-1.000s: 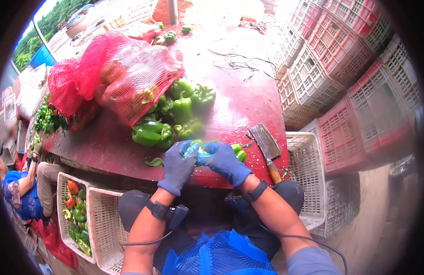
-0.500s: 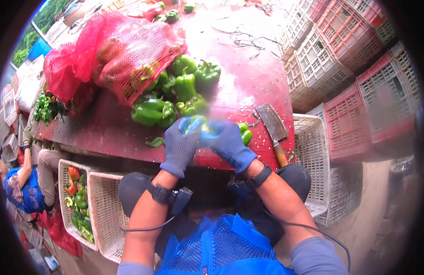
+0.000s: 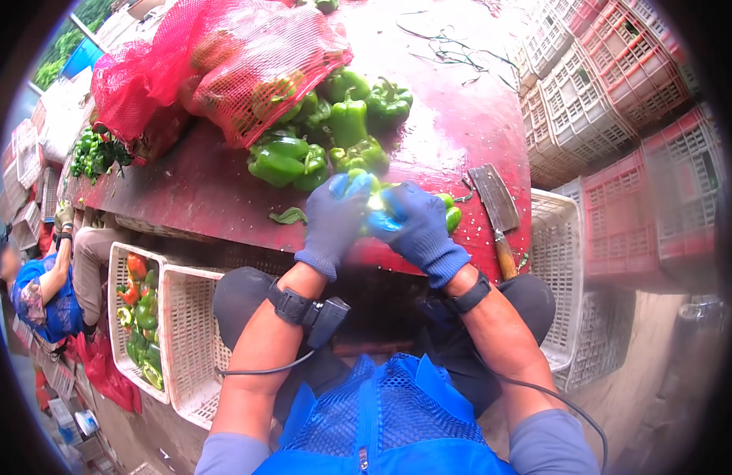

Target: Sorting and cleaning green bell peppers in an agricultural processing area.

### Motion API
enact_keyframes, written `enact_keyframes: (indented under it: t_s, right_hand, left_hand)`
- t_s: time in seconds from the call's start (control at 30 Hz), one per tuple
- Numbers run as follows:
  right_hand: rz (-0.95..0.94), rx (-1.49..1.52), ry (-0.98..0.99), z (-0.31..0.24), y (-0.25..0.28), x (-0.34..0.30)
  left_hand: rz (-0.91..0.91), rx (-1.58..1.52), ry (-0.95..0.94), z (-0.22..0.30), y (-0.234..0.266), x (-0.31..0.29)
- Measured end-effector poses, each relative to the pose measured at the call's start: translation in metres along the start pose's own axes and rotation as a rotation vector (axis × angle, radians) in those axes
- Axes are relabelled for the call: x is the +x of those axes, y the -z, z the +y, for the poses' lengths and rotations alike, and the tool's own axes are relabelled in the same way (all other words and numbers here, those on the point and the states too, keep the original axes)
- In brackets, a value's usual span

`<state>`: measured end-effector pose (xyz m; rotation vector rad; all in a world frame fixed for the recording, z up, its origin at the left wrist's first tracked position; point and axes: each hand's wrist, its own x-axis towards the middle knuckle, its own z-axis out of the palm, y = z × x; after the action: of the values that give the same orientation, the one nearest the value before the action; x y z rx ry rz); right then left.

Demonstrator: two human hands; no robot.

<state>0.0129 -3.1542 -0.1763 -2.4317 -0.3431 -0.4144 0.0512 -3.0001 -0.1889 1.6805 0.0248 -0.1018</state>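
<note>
Both my hands wear blue-grey knit gloves and meet over the near edge of the red table. Between them is a green bell pepper (image 3: 375, 190), partly hidden by the fingers, with a pale patch showing. My left hand (image 3: 340, 214) is closed around its left side, and my right hand (image 3: 417, 222) grips it from the right. Just beyond lies a pile of whole green bell peppers (image 3: 349, 123). Green pepper pieces (image 3: 453, 215) lie right of my right hand. Farther right rests a cleaver (image 3: 494, 199) with a wooden handle. A green scrap (image 3: 288, 215) lies left of my left hand.
A red mesh bag (image 3: 279, 63) of peppers covers the table's far left. White crates stand beside my legs: one crate (image 3: 195, 340) at left, another (image 3: 557, 269) at right. Peppers fill a farther-left crate (image 3: 116, 317). Stacked crates (image 3: 587, 103) line the right. Another person (image 3: 53, 285) sits at far left.
The whole view has shifted, placing the table things farther right and slightly higher. My hands remain together on the pepper, with more of its pale part showing between them.
</note>
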Motion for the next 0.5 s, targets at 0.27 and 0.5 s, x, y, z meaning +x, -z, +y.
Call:
enact_keyframes:
  t_s: [0.27,0.5]
  right_hand:
    - [0.061,-0.037,0.063,-0.003,0.001,0.000]
    - [0.086,-0.084,0.150,-0.007,0.004,-0.001]
  left_hand:
    - [0.003,-0.026,-0.042,0.005,-0.003,-0.002]
    - [0.002,-0.040,-0.016,0.004,-0.001,-0.003]
